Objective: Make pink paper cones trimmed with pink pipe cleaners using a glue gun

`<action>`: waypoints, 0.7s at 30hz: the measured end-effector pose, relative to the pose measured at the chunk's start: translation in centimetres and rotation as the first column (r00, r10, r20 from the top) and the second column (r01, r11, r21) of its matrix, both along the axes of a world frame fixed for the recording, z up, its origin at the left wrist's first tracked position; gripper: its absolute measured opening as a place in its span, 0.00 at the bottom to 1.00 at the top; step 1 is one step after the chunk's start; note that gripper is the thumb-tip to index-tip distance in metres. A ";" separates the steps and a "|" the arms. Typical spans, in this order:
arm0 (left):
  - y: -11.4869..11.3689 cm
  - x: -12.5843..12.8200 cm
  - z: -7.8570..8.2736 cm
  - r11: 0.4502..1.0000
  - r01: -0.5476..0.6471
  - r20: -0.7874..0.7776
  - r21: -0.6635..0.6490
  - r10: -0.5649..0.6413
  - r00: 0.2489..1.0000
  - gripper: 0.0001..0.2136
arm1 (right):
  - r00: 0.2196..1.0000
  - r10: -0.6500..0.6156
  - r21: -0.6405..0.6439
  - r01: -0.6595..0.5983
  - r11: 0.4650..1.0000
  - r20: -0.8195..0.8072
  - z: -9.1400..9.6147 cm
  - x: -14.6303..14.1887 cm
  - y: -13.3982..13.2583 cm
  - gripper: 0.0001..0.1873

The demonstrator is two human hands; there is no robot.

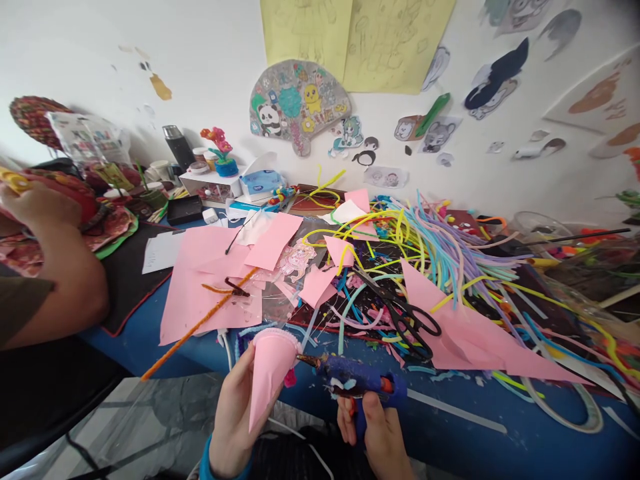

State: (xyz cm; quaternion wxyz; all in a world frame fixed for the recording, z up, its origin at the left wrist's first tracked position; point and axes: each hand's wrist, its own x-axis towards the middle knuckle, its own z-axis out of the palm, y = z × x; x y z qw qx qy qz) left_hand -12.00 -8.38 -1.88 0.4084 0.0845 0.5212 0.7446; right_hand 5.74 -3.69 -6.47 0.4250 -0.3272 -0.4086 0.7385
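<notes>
Holding pink cone [270, 373] w/ left hand [234, 417], glue gun [353, 381] right hand [377, 433], scissors [403, 313] nearby

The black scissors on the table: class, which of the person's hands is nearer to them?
Right. The right hand, gripping the glue gun, sits just below the scissors; the left hand, holding the pink cone, is farther left.

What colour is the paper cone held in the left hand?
Pink; the paper cone in the left hand shows clearly in the head view.
</notes>
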 end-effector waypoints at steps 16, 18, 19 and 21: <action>0.6 0.7 1.5 1.000 0.022 0.422 0.021 -0.029 0.906 0.09 | 1.000 0.001 0.008 -0.001 1.000 -0.010 -0.2 0.1 -0.1 0.28; 0.9 0.9 2.3 1.000 0.011 0.472 -0.010 -0.006 0.882 0.15 | 1.000 0.001 0.016 -0.001 1.000 -0.004 -0.1 0.0 -0.1 0.28; 1.0 1.1 2.7 1.000 0.005 0.486 -0.024 0.008 0.874 0.18 | 1.000 -0.002 0.020 0.002 1.000 -0.004 0.0 0.0 0.0 0.28; 1.3 1.3 3.3 0.999 -0.018 0.503 -0.037 0.034 0.863 0.22 | 1.000 0.002 0.022 -0.002 1.000 -0.012 0.3 0.0 0.1 0.28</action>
